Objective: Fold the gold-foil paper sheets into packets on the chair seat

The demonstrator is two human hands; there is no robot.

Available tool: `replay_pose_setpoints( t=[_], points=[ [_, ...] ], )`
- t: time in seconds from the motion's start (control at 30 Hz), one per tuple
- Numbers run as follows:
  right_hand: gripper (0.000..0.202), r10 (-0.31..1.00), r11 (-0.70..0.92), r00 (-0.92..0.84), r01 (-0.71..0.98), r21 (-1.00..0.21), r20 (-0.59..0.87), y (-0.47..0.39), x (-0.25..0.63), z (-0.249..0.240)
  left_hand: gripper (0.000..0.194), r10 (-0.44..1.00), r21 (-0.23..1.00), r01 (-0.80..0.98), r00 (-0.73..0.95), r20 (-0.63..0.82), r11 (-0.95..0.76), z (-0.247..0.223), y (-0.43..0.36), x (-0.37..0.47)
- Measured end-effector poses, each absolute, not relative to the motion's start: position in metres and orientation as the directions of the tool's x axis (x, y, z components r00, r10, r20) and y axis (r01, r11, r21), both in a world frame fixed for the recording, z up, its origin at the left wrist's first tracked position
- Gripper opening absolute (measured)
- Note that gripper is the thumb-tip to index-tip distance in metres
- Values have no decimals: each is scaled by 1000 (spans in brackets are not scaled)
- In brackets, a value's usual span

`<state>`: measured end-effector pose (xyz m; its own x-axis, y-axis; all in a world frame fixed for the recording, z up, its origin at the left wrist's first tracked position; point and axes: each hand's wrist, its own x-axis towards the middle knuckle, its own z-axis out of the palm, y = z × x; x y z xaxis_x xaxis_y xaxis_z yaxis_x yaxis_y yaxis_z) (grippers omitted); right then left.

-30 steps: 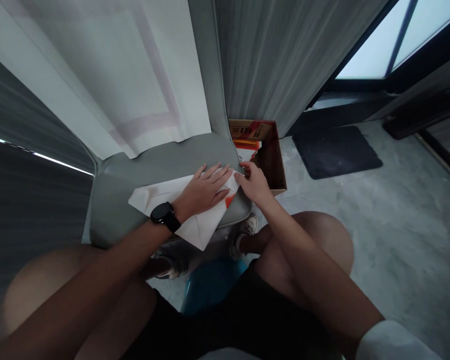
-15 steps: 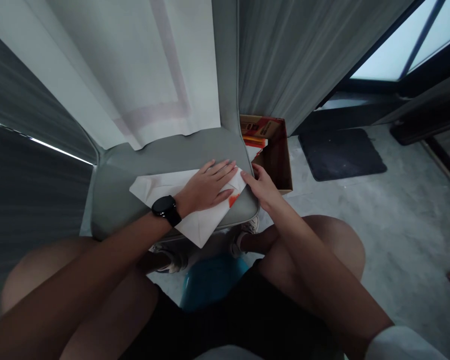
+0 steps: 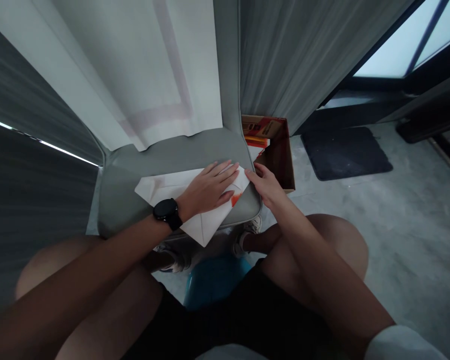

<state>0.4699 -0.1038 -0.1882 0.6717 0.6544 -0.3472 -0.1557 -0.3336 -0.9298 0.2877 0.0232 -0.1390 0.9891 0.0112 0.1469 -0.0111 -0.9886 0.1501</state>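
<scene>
A folded white paper (image 3: 203, 224) with an orange-red patch lies on the grey padded seat (image 3: 172, 150). My left hand (image 3: 210, 189) rests flat across the paper, its fingers stretched out toward the right end; a black watch (image 3: 165, 210) is on that wrist. At the paper's right corner is my right hand (image 3: 264, 184), its thumb at the paper's edge and its fingers over the seat's edge. Whether it pinches the paper cannot be made out.
Behind the seat's right side stands an open cardboard box (image 3: 281, 160) with orange and white items. A dark mat (image 3: 345, 152) lies on the floor at right. Below me is a blue stool (image 3: 215, 280). White cloth (image 3: 153, 65) hangs over the backrest.
The whole view has shifted slightly, so the seat and box appear a little further right. Both hands keep nearly the same places on the paper.
</scene>
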Motion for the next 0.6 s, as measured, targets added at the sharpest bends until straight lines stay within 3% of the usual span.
replay_pose_setpoints(
  t=[0.2,0.6],
  points=[
    [60,626,-313,679,-232,-921,-384,-101,470,-189,52,-39,124,-53,993,113,-991,-138,32,287],
    [66,724,-307,574,-228,-924,-383,-109,482,-196,54,-125,10,-126,989,74,-992,-131,41,274]
  ],
)
